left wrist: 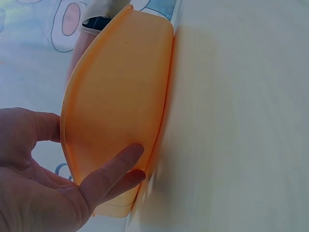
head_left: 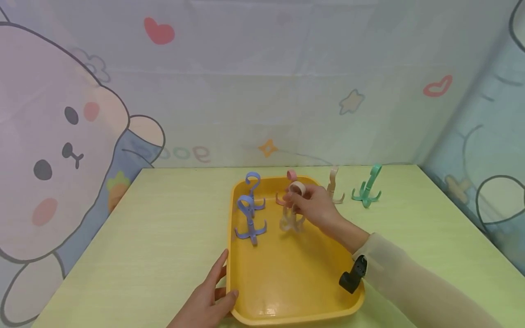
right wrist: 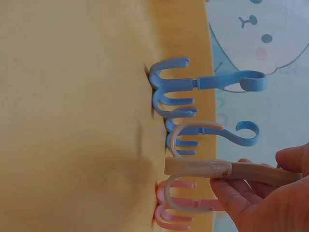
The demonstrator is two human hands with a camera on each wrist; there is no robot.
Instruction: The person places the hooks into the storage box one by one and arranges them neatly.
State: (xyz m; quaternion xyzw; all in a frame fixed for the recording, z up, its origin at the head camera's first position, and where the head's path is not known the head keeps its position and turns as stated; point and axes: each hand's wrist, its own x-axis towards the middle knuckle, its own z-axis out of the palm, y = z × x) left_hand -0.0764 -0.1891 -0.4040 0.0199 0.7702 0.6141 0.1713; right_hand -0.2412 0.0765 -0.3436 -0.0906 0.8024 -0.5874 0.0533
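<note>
Nearest the head camera, a pale sleeve (head_left: pixel 418 278) with a black device (head_left: pixel 353 274) at its cuff reaches in from the lower right. Its right hand (head_left: pixel 317 205) pinches a cream hook (head_left: pixel 292 221) between thumb and fingers near the curl, the prongs over the floor of a yellow tray (head_left: pixel 279 278). At lower left, the left hand (head_left: pixel 207 300) holds the tray's side edge, thumb at the rim and fingers along the outer wall. Broad table (head_left: pixel 176 218) surface runs left of the tray; the far rim sits near the table's back edge, where a printed cloth (head_left: pixel 266 91) rises. Inside the tray, a front blue hook (head_left: pixel 251 233) and a rear blue hook (head_left: pixel 259 206) stand by the left wall, and a pink hook (head_left: pixel 291 175) stands near the back, partly hidden. Outside the right rear corner, a beige hook (head_left: pixel 332 183) stands on the table, a green hook (head_left: pixel 368 191) farther right.

From the left wrist, two fairly straight fingers touch the tray's outer wall, open table alongside.

From the right wrist, the cream hook partly overlaps the rear blue hook and pink hook; whether its prongs touch the tray floor cannot be told
</note>
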